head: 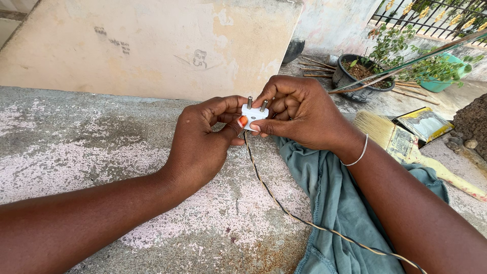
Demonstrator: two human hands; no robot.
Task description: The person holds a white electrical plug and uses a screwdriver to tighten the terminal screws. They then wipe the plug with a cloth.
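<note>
Both hands are pinching a small white two-pin plug [254, 114] above a worn concrete ledge [76, 147]. The left hand [203, 139] is curling its fingers around its left side; the right hand [299, 112] is gripping its right edge. A thin cord [284, 210] is trailing down over teal cloth [329, 198]. A paintbrush [401, 142] is lying to the right.

The plug [253, 114] is white with an orange patch; its cord [284, 208] looks twisted black and pale. The cloth [335, 203] is teal, the brush [401, 142] yellow, paint-stained, with straw-coloured bristles.
</note>
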